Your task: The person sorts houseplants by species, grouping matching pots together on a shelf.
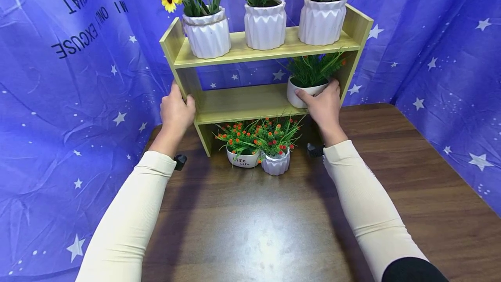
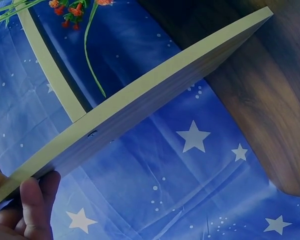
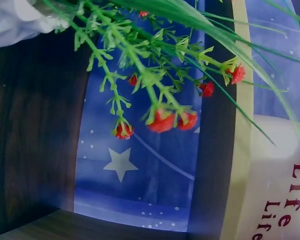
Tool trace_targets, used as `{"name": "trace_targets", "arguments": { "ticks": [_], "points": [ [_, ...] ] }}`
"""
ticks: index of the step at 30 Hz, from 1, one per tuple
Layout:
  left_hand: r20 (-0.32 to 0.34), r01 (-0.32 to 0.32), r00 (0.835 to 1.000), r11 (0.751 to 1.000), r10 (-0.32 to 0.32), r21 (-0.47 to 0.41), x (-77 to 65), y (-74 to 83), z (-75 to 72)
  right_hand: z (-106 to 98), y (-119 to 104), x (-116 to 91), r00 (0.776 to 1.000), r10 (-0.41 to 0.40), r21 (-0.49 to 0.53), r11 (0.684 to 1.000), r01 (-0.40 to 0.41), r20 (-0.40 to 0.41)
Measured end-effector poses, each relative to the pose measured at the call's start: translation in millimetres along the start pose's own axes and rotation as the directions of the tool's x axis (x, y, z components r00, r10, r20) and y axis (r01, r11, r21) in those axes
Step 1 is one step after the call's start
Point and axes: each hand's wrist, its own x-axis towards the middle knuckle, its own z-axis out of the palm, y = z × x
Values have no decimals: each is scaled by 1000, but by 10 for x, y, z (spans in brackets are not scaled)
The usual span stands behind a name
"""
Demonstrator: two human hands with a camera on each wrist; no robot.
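Observation:
A pale wooden shelf unit point(image 1: 242, 101) stands on the table, seen in the head view. My left hand point(image 1: 176, 110) grips its left side panel, and the left wrist view shows fingers point(image 2: 35, 205) around the panel's edge. At the right end of the middle shelf, my right hand point(image 1: 326, 105) holds a white flowerpot point(image 1: 294, 92) with a grassy green plant, thumb on its front. That pot's "Life" lettering shows in the right wrist view, where the hand itself is out of sight. The pot appears to touch the middle shelf board point(image 3: 237, 170).
On the top shelf are three white pots of yellow sunflowers, one being the middle pot point(image 1: 265, 27). Below, a white oval pot point(image 1: 243, 159) and a ribbed white pot point(image 1: 276, 164), both with red-orange flowers, sit on the brown table point(image 1: 235, 212). A blue starred curtain point(image 1: 98, 121) hangs behind.

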Motion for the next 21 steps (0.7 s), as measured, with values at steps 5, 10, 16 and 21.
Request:
{"name": "trace_targets", "arguments": {
  "ticks": [5, 10, 16, 21],
  "points": [
    [1, -17, 1000, 1000, 17, -10, 5, -15, -1, 48, 8, 78, 1000, 20, 15, 1000, -20, 11],
    [0, -27, 1000, 1000, 27, -11, 2, -19, 2, 68, 21, 109, 1000, 7, 12, 1000, -7, 3],
    [-2, -38, 999, 999, 37, -25, -11, -22, 16, 117, 80, 108, 1000, 3, 40, 999, -3, -18],
    [-1, -35, 999, 999, 35, -22, -12, -24, 4, 105, 91, 65, 1000, 10, 98, 995, -10, -4]
  ]
}}
